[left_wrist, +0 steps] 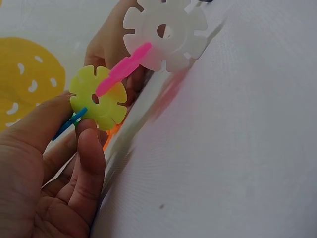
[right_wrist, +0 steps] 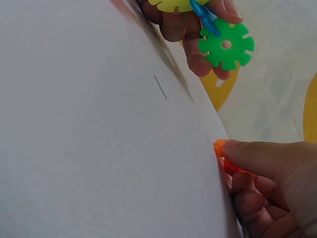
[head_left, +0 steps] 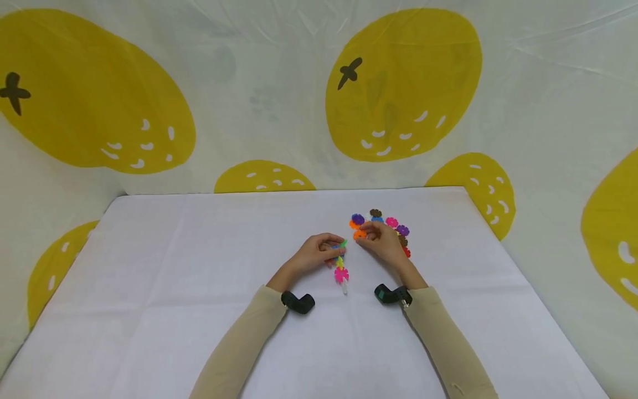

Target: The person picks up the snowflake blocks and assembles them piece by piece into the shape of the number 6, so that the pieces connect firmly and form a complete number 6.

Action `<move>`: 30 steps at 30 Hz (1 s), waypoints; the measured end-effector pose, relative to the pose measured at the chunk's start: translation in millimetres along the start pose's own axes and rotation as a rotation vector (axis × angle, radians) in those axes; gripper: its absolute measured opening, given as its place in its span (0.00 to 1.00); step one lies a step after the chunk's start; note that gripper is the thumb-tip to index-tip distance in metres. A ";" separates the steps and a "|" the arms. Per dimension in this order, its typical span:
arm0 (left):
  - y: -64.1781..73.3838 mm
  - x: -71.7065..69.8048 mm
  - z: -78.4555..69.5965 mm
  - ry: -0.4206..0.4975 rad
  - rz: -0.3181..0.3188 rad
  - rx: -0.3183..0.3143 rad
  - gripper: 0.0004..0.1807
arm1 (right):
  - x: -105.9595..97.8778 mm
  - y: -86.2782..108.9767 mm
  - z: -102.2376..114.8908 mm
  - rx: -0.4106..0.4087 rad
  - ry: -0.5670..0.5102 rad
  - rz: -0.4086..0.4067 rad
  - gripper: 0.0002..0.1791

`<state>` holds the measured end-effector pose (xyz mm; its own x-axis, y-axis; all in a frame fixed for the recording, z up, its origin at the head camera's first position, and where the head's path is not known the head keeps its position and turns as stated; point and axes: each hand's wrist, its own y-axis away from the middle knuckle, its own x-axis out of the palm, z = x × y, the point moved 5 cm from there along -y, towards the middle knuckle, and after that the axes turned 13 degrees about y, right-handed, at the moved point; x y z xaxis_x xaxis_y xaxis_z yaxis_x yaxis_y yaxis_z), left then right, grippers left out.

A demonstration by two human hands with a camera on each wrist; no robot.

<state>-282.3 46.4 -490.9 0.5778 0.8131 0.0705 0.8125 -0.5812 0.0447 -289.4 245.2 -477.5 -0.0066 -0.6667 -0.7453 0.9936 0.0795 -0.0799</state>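
Note:
My left hand (head_left: 313, 252) pinches a chain of slotted plastic snowflake discs by its blue disc (left_wrist: 64, 129). In the left wrist view the chain runs on through a yellow disc (left_wrist: 113, 110) and a pink disc (left_wrist: 119, 74) to a white disc (left_wrist: 185, 37). A green disc (right_wrist: 238, 45) sits at the chain's other end, clearest in the right wrist view. To the right, my right hand (head_left: 385, 244) has thumb and finger on an orange disc (head_left: 359, 235) at the near left edge of the loose discs. Its other fingers are curled.
Loose discs lie around and behind my right hand, among them purple (head_left: 358, 219), brown (head_left: 376, 213), pink (head_left: 391, 222) and red (head_left: 407, 252) ones. A white cloth (head_left: 164, 288) covers the table. Behind it hangs a white curtain (head_left: 279, 100) with yellow fruit shapes.

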 end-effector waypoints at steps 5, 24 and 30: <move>-0.2 -0.3 -2.1 0.011 -0.012 0.016 0.21 | 0.9 -0.4 2.8 -0.023 -0.164 0.055 0.15; 6.8 3.1 -16.4 -0.039 0.011 -0.027 0.20 | 8.5 1.0 7.2 0.028 -0.454 0.139 0.16; 16.6 7.0 -32.5 -0.040 0.017 -0.008 0.18 | 10.6 2.3 11.0 0.008 -0.501 0.153 0.17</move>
<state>-267.2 41.4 -457.3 0.5942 0.8037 0.0310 0.8020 -0.5950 0.0521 -285.9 230.1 -478.4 0.1914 -0.9207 -0.3400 0.9798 0.1996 0.0112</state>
